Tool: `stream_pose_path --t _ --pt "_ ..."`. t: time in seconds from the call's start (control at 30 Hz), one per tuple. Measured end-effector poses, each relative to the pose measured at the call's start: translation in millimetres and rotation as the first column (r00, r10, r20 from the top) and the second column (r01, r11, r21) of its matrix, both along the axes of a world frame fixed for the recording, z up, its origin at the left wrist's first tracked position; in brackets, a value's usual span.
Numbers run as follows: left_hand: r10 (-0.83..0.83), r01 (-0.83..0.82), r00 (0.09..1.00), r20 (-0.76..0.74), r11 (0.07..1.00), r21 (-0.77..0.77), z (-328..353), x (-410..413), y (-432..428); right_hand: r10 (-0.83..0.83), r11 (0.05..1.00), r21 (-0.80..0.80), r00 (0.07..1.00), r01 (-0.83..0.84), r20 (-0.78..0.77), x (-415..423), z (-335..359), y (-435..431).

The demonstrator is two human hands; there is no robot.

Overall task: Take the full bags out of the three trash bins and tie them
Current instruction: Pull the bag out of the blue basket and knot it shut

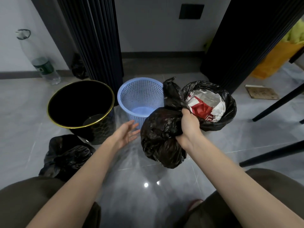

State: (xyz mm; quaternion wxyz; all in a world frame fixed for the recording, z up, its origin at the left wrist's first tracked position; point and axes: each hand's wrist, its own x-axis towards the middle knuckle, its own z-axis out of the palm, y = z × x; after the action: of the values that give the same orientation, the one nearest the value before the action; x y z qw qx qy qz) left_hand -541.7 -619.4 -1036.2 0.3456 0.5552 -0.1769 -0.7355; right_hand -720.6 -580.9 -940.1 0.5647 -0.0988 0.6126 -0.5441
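On the floor at the far left lies one black bag [65, 155], bunched at the top and out of any bin. Just behind it stands the black bin [102, 129] with a gold rim, empty, and next to that the blue basket [131, 89], also empty. The left hand [126, 134] hovers in front of these two, palm up, fingers spread and loose, holding nothing.

To its right, the right hand [189, 125] has its fingers curled tight round the gathered neck of a second bag [158, 137], which bulges below the fist, in front of the basket. The fist covers the neck, so I cannot tell whether it is knotted.

Farthest right, a third bag [230, 106] sits in its bin with its mouth open. Its edge is rolled over the rim, so the bin itself is hidden. Crumpled red and white paper [205, 106] fills it.

The bags are thin, soft and slick. With paper inside, this last one is probably light, but the film would tear on a snag. It is best taken by the rolled edge, gathered into a neck and lifted straight up.

There are three bags: one on the floor, one in hand and one still to be pulled. There are three bins, two of them emptied.
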Motion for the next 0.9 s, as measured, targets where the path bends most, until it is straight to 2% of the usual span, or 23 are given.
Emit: stream_pose_path --t 0.1,0.17,0.23,0.37,0.43,0.53,0.63,0.7,0.77,0.9 --pt "-0.083 0.095 0.981 0.177 0.993 -0.063 22 -2 15 0.222 0.975 -0.001 0.975 -0.222 -0.024 5 -2 12" --pt "-0.100 0.144 0.948 0.304 0.981 -0.128 37 2 25 0.309 0.950 0.003 0.944 -0.311 -0.115 7 -4 19" --pt "-0.109 0.172 0.930 0.351 0.973 -0.153 51 8 35 0.370 0.928 0.023 0.911 -0.372 -0.184 11 -6 29" --pt "-0.179 0.198 0.957 0.229 0.978 -0.062 67 12 69 0.516 0.857 0.126 0.829 -0.500 -0.217 23 -22 52" --pt "-0.159 0.166 0.973 0.170 0.986 -0.030 66 10 86 0.627 0.779 0.179 0.738 -0.601 -0.250 32 -27 65" --pt "-0.107 0.104 0.985 0.133 0.994 0.024 53 14 107 0.765 0.634 0.238 0.552 -0.736 -0.332 43 -37 84" --pt "0.075 -0.090 0.986 0.152 0.991 0.094 33 22 132 0.828 0.523 0.275 0.404 -0.807 -0.389 49 -41 98" --pt "0.170 -0.189 0.968 0.185 0.977 0.093 27 30 144 0.833 0.514 0.279 0.394 -0.811 -0.390 48 -45 101" --pt "0.217 -0.229 0.954 0.207 0.973 0.038 28 38 146 0.822 0.541 0.265 0.436 -0.798 -0.367 43 -46 100" --pt "0.264 -0.251 0.927 0.266 0.964 -0.084 43 54 143 0.722 0.682 0.273 0.567 -0.678 -0.396 30 -48 92"
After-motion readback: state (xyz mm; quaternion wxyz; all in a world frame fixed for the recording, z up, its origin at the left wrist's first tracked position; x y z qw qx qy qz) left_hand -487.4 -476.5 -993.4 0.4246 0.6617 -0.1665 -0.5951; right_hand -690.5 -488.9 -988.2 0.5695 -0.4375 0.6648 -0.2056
